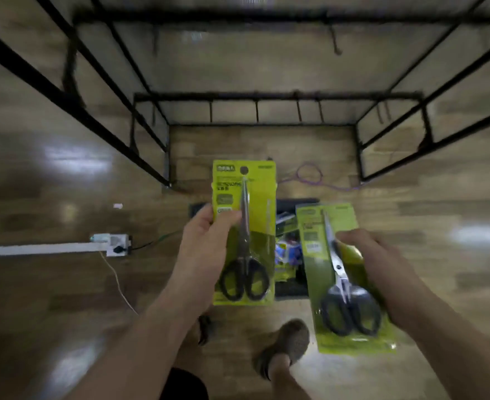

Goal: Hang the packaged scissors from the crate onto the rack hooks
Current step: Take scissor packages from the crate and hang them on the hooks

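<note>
My left hand [202, 246] grips the left edge of a yellow-green scissors pack [259, 215], held upright with its hang hole on top. My right hand [376, 264] holds a second scissors pack [350, 342], tilted, by its right side. Both packs show black-handled scissors. Between and below them sits the dark crate [291, 287] on the floor with more packaged goods inside, mostly hidden by the packs. The black metal rack [266, 96] stands ahead, with hooks [298, 111] hanging from its lower bar and one hook [334, 41] on the upper bar.
A wooden floor lies all around. A white power strip [114, 245] with cables lies at the left. A purple cord [310, 177] loops on the floor inside the rack base. My feet [288, 346] stand just behind the crate.
</note>
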`<state>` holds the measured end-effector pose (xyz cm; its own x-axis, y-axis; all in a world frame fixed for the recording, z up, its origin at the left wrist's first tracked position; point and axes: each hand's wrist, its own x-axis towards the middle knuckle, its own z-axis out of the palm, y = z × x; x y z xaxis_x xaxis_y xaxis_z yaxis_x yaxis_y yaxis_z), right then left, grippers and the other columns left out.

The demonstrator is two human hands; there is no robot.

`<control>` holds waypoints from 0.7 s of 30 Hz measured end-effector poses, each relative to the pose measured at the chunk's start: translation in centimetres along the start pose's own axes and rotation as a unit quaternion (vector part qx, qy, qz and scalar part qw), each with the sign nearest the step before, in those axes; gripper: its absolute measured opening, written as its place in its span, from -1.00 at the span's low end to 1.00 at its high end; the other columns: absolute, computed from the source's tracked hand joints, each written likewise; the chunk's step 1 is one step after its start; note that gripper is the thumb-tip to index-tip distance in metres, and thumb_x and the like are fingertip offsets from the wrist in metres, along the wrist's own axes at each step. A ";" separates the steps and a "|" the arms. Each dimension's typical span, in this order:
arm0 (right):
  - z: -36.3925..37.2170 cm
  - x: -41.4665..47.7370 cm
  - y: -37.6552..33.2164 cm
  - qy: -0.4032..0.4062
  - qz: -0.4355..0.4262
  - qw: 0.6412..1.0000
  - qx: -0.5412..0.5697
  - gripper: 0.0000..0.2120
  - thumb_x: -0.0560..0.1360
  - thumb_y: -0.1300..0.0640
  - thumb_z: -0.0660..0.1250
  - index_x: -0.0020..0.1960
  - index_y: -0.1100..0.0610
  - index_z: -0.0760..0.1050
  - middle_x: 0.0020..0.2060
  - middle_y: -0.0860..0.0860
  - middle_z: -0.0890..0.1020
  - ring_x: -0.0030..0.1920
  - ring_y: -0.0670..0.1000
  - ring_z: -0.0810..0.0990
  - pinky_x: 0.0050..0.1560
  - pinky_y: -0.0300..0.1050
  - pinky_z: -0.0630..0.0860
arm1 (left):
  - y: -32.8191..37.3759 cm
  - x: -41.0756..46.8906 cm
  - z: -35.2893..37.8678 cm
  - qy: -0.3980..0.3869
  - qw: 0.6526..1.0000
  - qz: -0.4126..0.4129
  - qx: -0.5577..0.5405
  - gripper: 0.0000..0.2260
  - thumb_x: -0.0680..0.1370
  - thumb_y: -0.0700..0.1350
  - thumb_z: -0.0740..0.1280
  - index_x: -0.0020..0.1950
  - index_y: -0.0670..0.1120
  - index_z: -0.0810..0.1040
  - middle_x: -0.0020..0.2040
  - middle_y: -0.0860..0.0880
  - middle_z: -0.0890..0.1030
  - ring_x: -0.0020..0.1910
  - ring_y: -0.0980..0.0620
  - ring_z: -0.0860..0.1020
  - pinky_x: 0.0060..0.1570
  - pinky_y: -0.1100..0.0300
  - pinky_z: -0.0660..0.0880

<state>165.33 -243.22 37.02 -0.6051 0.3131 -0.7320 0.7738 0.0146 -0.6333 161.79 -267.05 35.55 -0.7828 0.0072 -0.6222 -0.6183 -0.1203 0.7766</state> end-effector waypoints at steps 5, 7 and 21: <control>-0.7 -14.0 -14.9 -0.008 -0.112 0.994 0.001 -0.89 0.38 0.10 0.41 -0.17 -0.08 0.70 -0.27 0.03 0.72 -0.17 0.16 0.62 -0.04 0.09 0.48 | 17.9 -9.1 -0.7 -0.097 0.988 0.101 0.064 -0.78 0.58 -0.30 0.39 0.07 0.02 0.63 0.01 0.00 0.75 0.02 -0.01 0.70 0.11 0.04 0.59; -0.6 -18.3 -19.0 -0.029 -0.191 0.981 -0.002 -0.84 0.39 0.13 0.41 -0.07 0.00 0.72 -0.16 0.09 0.76 -0.15 0.16 0.62 -0.02 0.07 0.45 | 23.1 -11.2 -1.3 -0.110 0.981 0.149 0.053 -0.78 0.57 -0.34 0.39 0.12 -0.05 0.62 0.03 -0.12 0.74 0.02 -0.10 0.69 0.13 -0.06 0.60; -4.4 -26.4 -31.3 -0.113 -0.377 0.912 0.118 -0.83 0.61 0.18 0.34 0.10 0.15 0.70 0.02 0.21 0.74 0.04 0.30 0.71 0.15 0.25 0.59 | 36.5 -19.9 -0.1 -0.003 0.941 0.330 0.077 -0.81 0.64 -0.27 0.34 0.10 0.00 0.66 -0.02 0.06 0.75 -0.03 0.09 0.71 -0.03 0.21 0.56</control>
<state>157.92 -247.82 77.30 -0.9922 0.0939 -0.0825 0.0762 -0.0690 -0.9947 154.81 -271.66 76.26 -0.9999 -0.0123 0.0009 0.0003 0.0453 0.9990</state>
